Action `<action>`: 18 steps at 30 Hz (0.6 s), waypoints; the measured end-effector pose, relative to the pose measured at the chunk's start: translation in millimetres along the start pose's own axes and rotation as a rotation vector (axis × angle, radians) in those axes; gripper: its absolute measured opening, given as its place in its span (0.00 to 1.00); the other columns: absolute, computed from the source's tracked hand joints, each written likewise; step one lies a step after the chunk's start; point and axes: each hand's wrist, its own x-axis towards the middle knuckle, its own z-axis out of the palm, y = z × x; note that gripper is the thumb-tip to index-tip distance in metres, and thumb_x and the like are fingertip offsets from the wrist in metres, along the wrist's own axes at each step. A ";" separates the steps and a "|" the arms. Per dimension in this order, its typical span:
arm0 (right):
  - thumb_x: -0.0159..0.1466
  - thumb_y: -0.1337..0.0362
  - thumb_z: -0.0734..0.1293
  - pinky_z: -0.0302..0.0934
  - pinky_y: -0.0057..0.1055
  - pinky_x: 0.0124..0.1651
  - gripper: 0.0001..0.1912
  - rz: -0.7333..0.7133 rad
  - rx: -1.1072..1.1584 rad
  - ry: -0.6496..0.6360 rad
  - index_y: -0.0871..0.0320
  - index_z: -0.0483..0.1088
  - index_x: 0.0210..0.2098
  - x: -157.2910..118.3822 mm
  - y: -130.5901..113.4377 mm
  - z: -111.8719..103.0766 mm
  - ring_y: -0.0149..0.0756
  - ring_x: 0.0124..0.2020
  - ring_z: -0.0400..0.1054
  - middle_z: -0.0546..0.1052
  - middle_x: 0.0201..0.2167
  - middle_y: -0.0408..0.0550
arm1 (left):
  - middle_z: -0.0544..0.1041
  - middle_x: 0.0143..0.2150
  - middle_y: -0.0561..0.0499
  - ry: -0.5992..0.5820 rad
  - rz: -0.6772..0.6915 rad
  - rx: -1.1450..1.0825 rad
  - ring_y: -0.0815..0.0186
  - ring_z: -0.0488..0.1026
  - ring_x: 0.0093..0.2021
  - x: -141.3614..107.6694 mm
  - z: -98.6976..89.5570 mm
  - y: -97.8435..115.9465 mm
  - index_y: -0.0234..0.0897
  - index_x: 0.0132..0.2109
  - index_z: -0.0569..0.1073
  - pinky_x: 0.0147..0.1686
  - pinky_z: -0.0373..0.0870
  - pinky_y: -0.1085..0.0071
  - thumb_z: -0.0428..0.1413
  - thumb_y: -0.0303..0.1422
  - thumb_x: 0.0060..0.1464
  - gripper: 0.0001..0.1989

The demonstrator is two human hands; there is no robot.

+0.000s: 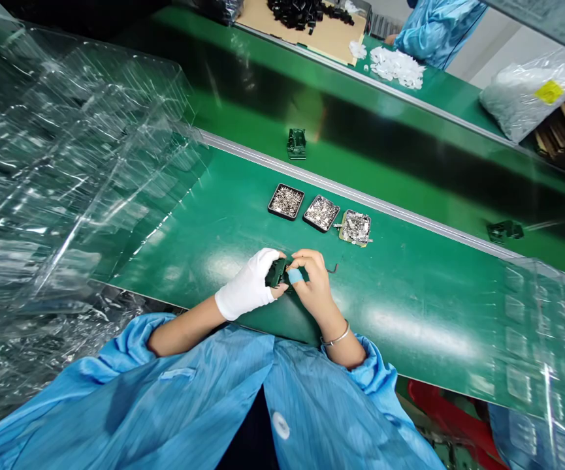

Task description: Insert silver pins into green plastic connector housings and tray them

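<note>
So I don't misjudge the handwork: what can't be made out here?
All in the head view:
Green part: partly hidden by the left hand.
Whether the right hand pinches anything: too small to tell.
Metal pieces: individual shapes too tiny.
Co-worker: cut off by the top edge.

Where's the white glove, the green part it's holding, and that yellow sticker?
White glove (245, 287): head view, on its back.
Green part (275, 273): head view, visible middle.
Yellow sticker (549, 92): head view, its centre.
</note>
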 end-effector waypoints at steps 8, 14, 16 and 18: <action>0.62 0.69 0.61 0.62 0.39 0.48 0.04 -0.018 0.038 0.008 0.55 0.66 0.34 0.5 -0.4 0.8 0.38 0.44 0.67 0.72 0.40 0.50 | 0.68 0.49 0.42 0.004 -0.007 -0.036 0.55 0.69 0.50 -1.2 2.4 -0.3 0.35 0.53 0.61 0.51 0.69 0.57 0.58 0.37 0.51 0.24; 0.61 0.69 0.60 0.61 0.40 0.49 0.05 0.049 0.033 -0.004 0.55 0.66 0.33 0.2 -0.1 1.0 0.39 0.45 0.66 0.71 0.40 0.50 | 0.68 0.50 0.41 -0.009 -0.029 0.000 0.52 0.68 0.52 -3.1 5.7 2.5 0.35 0.53 0.61 0.52 0.69 0.54 0.58 0.38 0.50 0.25; 0.62 0.69 0.60 0.62 0.40 0.49 0.05 0.058 0.040 -0.004 0.55 0.66 0.33 0.3 0.1 1.4 0.39 0.45 0.66 0.71 0.40 0.50 | 0.68 0.51 0.40 0.005 -0.014 0.040 0.51 0.68 0.53 -3.8 5.6 3.8 0.34 0.53 0.61 0.53 0.68 0.53 0.58 0.36 0.50 0.25; 0.62 0.69 0.60 0.62 0.39 0.49 0.04 0.050 0.060 -0.002 0.55 0.66 0.33 0.7 0.3 2.0 0.38 0.44 0.66 0.71 0.40 0.50 | 0.68 0.50 0.39 0.008 0.008 0.044 0.52 0.68 0.52 -3.9 3.9 4.6 0.33 0.54 0.61 0.52 0.69 0.54 0.57 0.35 0.50 0.24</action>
